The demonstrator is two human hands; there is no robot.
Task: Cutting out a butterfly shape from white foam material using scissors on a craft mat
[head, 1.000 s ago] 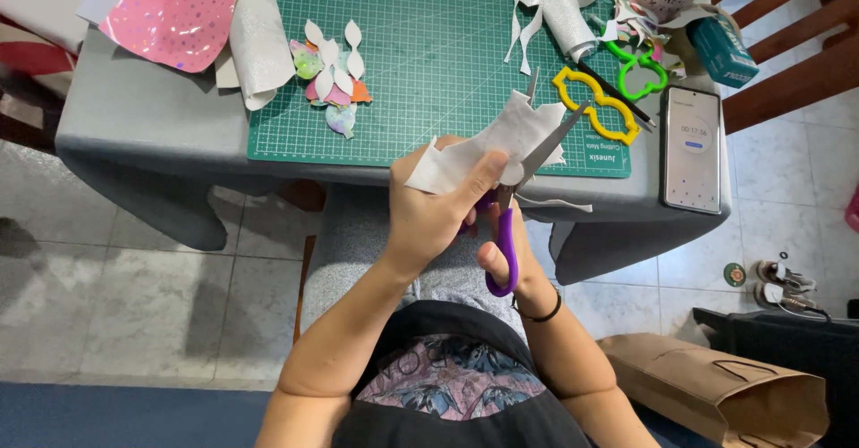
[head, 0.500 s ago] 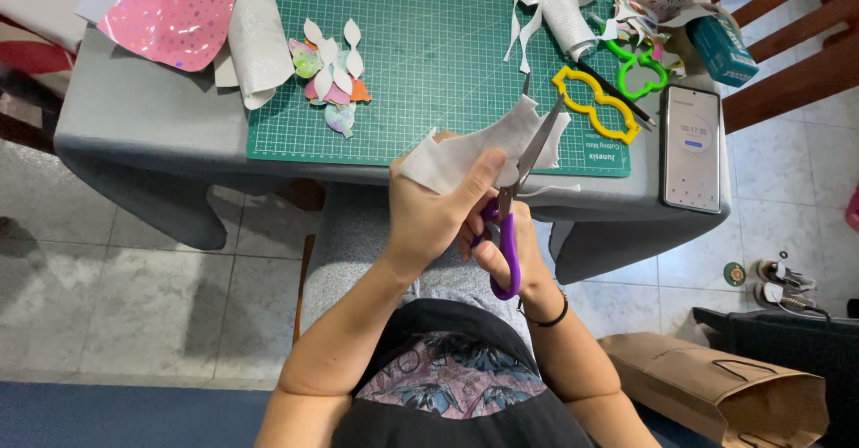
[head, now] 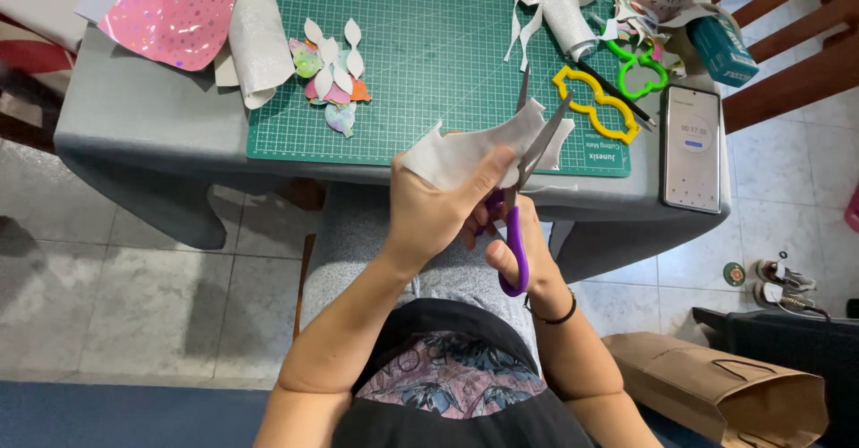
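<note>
My left hand (head: 437,208) grips a white sheet piece (head: 465,151) in front of my chest, over the table's near edge. Purple-handled scissors (head: 519,188) are in my right hand (head: 519,251), which sits just under and right of the left hand. Their grey blades stand apart around the right edge of the white piece. A black band circles my right wrist.
Green cutting mat (head: 429,45) on a grey-covered table (head: 143,126). Petal cut-outs (head: 329,76) lie on the mat, pink spotted sheet (head: 174,9) at left. Yellow template (head: 598,103), green template (head: 637,68) and a phone (head: 693,146) at right. Brown paper bag (head: 725,390) on the floor.
The scissor blades have spread wider and now straddle the white piece's right edge. My left hand has turned the piece slightly.
</note>
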